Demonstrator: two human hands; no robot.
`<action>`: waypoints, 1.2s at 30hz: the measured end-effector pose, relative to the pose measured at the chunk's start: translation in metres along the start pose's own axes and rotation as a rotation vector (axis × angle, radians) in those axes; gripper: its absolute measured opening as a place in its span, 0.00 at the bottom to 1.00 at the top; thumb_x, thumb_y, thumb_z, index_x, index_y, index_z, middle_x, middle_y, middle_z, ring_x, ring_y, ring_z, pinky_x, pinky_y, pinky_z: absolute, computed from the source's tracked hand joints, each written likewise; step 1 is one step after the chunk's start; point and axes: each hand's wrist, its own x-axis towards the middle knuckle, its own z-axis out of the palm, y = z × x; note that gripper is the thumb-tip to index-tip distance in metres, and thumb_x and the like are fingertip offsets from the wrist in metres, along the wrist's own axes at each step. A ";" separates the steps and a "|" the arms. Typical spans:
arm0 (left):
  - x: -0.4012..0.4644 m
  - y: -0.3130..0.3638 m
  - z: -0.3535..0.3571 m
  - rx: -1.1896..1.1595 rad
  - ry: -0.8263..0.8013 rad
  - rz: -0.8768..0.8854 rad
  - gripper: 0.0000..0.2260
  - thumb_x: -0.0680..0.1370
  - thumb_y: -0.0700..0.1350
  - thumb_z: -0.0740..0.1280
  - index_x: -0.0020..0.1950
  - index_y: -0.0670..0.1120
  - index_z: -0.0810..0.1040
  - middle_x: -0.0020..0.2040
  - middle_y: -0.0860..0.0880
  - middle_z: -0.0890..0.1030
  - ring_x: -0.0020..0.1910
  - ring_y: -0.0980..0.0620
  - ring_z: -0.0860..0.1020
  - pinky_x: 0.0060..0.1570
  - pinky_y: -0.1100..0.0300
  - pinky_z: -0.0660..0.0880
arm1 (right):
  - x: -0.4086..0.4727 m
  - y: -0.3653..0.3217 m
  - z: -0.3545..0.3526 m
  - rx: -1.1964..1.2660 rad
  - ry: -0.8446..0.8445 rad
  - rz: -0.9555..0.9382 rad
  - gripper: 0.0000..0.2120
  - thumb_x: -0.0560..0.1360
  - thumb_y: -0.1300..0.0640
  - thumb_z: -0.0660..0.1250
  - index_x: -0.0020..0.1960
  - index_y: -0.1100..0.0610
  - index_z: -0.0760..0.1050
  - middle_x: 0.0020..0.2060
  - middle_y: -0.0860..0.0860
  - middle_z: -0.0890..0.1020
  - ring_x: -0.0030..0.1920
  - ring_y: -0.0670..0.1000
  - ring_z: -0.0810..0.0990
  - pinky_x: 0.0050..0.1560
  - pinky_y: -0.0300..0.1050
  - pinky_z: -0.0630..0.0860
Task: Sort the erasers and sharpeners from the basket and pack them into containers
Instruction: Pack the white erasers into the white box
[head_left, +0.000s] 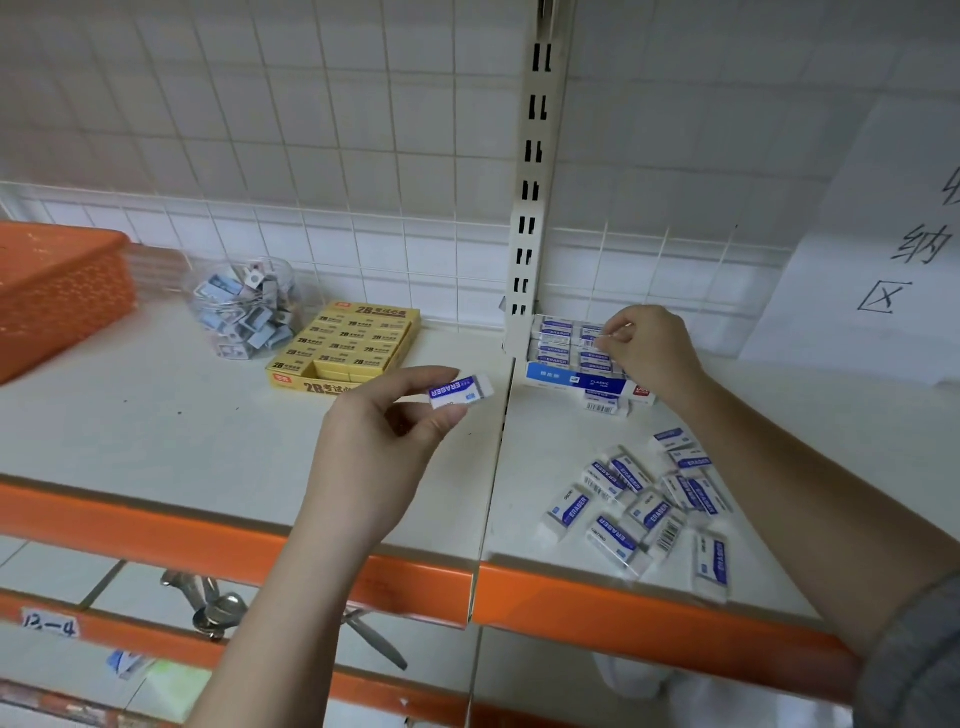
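The left hand (384, 441) pinches one blue-and-white eraser (460, 391) between thumb and fingertips, holding it above the shelf (156, 415), well apart from the right hand (644, 348). That hand reaches into the blue eraser box (576, 364), its fingers curled as if pinching or pressing an eraser in the packed rows; which of the two cannot be told. Nearer the person than the right hand lies a loose pile of erasers (649, 504), still unpacked. Left of the left hand sit the yellow box of 2B erasers (348, 343), the clear jar of sharpeners (244, 312) and, farthest out, the orange basket (57, 296). Each eraser looks light, small and stiff enough to keep its shape; the paper sleeve is probably slick, so a pinch across the long sides seems the surest hold.
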 end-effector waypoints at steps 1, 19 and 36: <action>0.000 0.000 0.000 -0.024 -0.004 -0.004 0.13 0.71 0.40 0.72 0.45 0.59 0.79 0.32 0.57 0.81 0.31 0.59 0.76 0.31 0.74 0.70 | 0.000 -0.001 0.000 -0.001 -0.002 0.002 0.11 0.75 0.57 0.68 0.56 0.61 0.77 0.55 0.58 0.81 0.49 0.53 0.78 0.36 0.40 0.72; 0.069 0.004 0.037 -0.247 -0.260 -0.097 0.11 0.73 0.36 0.70 0.54 0.47 0.80 0.39 0.50 0.82 0.39 0.58 0.80 0.51 0.64 0.76 | -0.109 0.004 -0.058 0.068 -0.190 -0.066 0.05 0.71 0.56 0.72 0.43 0.47 0.80 0.38 0.43 0.82 0.37 0.36 0.79 0.39 0.27 0.72; 0.171 0.027 0.179 0.329 -0.708 0.337 0.11 0.71 0.38 0.73 0.53 0.40 0.82 0.50 0.43 0.83 0.35 0.64 0.76 0.37 0.80 0.69 | -0.187 0.024 -0.084 0.034 -0.220 0.024 0.09 0.67 0.45 0.74 0.47 0.43 0.82 0.45 0.41 0.81 0.46 0.34 0.76 0.44 0.27 0.69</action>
